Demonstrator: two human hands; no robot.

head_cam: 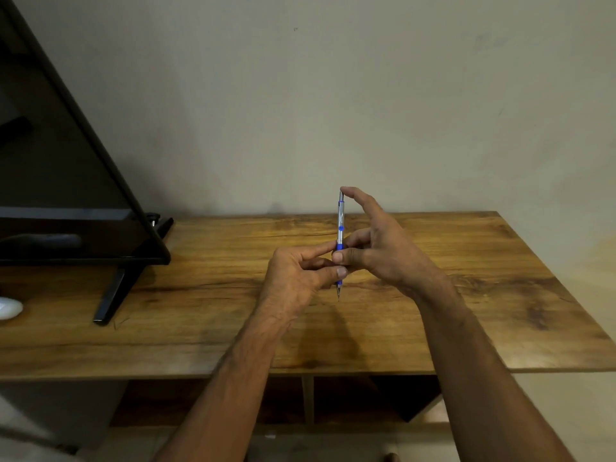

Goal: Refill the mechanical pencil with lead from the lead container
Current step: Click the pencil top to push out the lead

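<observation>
The left hand (300,271) pinched the mechanical pencil (340,235) low on its barrel, thumb and forefinger closed on the blue grip section, with the writing tip pointing down toward the wooden table (466,295) and clear of it. The right hand (376,248) shared the hold: its thumb and curled fingers pressed the same blue section from the other side, just above the left thumb, while its forefinger reached up alone and rested its tip on the cap end at the top.

So the pencil's long axis stood close to vertical, cap up, tip down, held in the air above the middle of the table. The cap lay straight above both grips, and only the right forefinger was at it. Judged from that, the next move turned on the top end: the cap would come off upward along the axis, the left hand steadying below.

The lead container was not to be seen anywhere on the table; it may have lain out of view. A dark monitor (66,161) on its stand stood well apart to the left.
</observation>
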